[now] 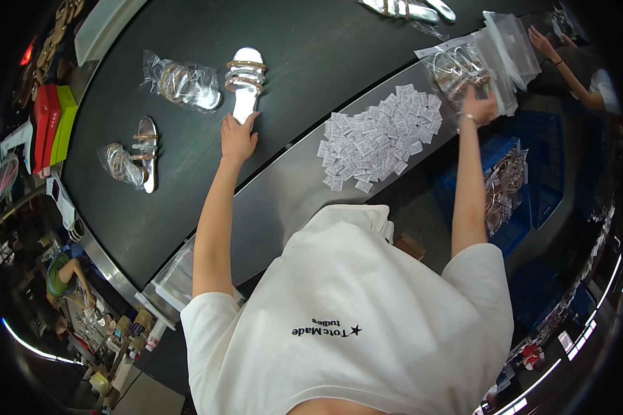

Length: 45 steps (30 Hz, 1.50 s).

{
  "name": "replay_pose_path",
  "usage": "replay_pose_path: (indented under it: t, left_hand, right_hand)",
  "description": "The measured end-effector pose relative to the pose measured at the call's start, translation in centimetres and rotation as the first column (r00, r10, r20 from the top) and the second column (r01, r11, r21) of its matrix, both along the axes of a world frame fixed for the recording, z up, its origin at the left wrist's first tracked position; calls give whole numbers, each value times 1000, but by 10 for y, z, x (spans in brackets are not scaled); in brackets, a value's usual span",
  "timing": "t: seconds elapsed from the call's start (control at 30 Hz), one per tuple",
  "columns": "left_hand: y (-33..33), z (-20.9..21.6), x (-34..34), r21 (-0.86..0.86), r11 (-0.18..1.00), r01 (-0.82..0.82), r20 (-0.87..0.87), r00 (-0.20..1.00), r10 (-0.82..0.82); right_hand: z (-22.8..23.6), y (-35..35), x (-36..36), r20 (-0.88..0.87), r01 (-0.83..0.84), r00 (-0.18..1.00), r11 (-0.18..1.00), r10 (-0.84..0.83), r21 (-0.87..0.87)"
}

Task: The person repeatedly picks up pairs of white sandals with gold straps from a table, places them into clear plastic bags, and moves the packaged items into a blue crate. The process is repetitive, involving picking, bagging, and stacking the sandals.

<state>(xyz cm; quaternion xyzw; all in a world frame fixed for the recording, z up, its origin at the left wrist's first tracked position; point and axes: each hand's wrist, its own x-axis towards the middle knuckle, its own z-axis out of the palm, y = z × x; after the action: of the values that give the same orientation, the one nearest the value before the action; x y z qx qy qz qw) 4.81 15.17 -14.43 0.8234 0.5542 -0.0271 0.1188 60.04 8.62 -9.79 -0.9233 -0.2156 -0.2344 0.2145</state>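
My left hand point(239, 141) is closed on the heel end of a silver strappy sandal point(245, 104) that lies on the dark belt, its toe pointing away from me. To the right, my right hand point(479, 108) has its fingers curled at a clear plastic bag point(432, 52) with shiny sandals inside; its fingertips are partly lost against the bag. Left of the held sandal lies another sandal wrapped in clear film point(187, 86). Farther left are a bare sandal point(147, 153) and a film-wrapped one point(120, 163), side by side.
Small white printed labels point(381, 131) lie heaped on the metal ledge point(273, 200) along the dark belt point(187, 34). More clear bags point(512, 52) are stacked at the right. A blue crate point(516, 232) below holds wrapped sandals. Another person's arm point(567, 72) shows at far right.
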Motion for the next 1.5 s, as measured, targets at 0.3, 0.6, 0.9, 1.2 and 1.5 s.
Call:
replay_pose_path:
  t: [0.3, 0.6, 0.9, 1.2, 1.5]
  left_hand:
    - [-50, 152, 30, -487, 828, 278, 244, 954, -176]
    - [94, 59, -22, 474, 880, -18, 54, 998, -9]
    - [30, 30, -103, -596, 767, -236, 797, -59, 601]
    - [-194, 141, -87, -549, 775, -313, 814, -411, 410]
    - [-303, 107, -107, -226, 561, -797, 618, 327, 714]
  right_hand:
    - [-12, 1, -255, -486, -958, 278, 198, 829, -209]
    - [-11, -11, -247, -539, -986, 136, 60, 831, -156]
    - [43, -37, -257, -355, -981, 160, 188, 921, 46]
    - [-9, -144, -328, -868, -553, -417, 683, 269, 478]
    - [-45, -161, -412, -835, -836, 206, 535, 510, 121]
